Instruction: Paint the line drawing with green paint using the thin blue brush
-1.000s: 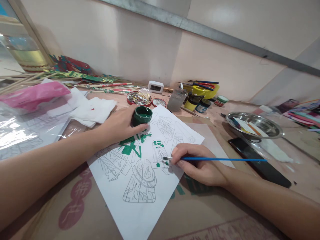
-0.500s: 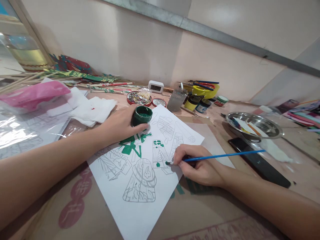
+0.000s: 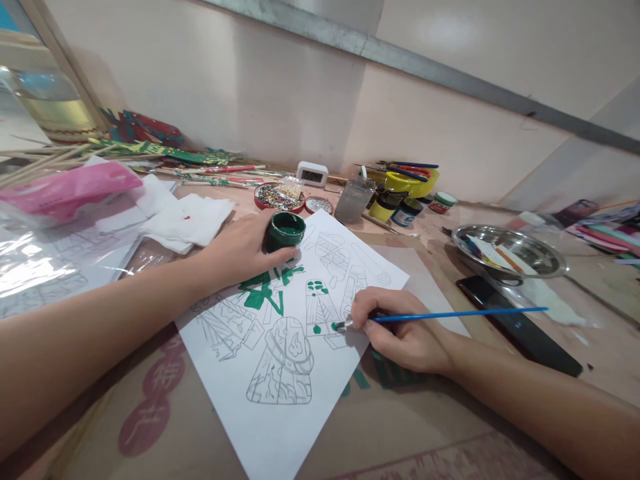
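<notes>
A white sheet (image 3: 280, 433) with pencil-line drawings lies at an angle on brown cardboard, some shapes filled in green. My left hand (image 3: 243, 248) is wrapped round a small jar of green paint (image 3: 287, 229) at the sheet's upper left edge. Between the thumb and fingers of my right hand (image 3: 395, 330) is a thin blue paintbrush (image 3: 460, 313), its handle pointing right. The brush tip touches a green spot low on the middle drawing (image 3: 320, 307). A second green spot lies just left of it.
Behind the sheet stand a cup of cloudy water (image 3: 354, 199), paint jars (image 3: 406, 212), a red-rimmed dish (image 3: 278, 196) and a small clock (image 3: 312, 175). A metal bowl (image 3: 545, 257) and a black phone (image 3: 520, 327) lie right. Tissues (image 3: 193, 217) lie left.
My right hand and the brush have shifted slightly to the right, the brush tip still at the lower green spot. My left hand stays round the jar.
</notes>
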Action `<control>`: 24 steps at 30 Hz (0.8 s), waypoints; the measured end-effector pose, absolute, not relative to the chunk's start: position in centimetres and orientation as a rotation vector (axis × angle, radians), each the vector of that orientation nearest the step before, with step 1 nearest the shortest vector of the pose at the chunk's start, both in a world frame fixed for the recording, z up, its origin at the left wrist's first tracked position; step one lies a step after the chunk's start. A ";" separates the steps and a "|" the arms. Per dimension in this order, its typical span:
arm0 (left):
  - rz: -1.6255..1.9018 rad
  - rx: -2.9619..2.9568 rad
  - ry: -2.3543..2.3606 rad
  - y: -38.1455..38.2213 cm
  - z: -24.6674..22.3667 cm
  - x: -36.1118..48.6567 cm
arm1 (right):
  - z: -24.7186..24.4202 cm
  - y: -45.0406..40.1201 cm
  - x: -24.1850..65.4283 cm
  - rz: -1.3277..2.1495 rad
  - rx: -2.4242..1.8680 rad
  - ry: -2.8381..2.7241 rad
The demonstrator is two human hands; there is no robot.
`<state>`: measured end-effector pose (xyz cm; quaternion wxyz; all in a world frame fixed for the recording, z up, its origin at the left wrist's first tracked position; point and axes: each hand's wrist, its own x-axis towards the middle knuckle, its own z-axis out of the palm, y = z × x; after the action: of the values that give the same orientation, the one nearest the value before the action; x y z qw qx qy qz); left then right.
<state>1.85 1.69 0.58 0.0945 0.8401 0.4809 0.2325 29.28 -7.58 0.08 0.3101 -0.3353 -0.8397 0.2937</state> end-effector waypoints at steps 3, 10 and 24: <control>0.697 2.489 1.418 1.6 0.6 1.8 | 0.3 -7.6 29.3 0.803 -0.906 -2.213; 0.695 2.501 1.413 1.6 0.7 1.9 | 0.3 -7.5 29.4 0.833 -0.908 -2.240; 0.690 2.497 1.424 1.6 0.7 1.9 | 0.1 -7.5 29.4 0.849 -0.804 -2.285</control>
<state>1.93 1.61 0.73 0.0925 0.8411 0.4796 0.2323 29.35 -7.50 0.06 0.2836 -0.3004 -0.8537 0.3172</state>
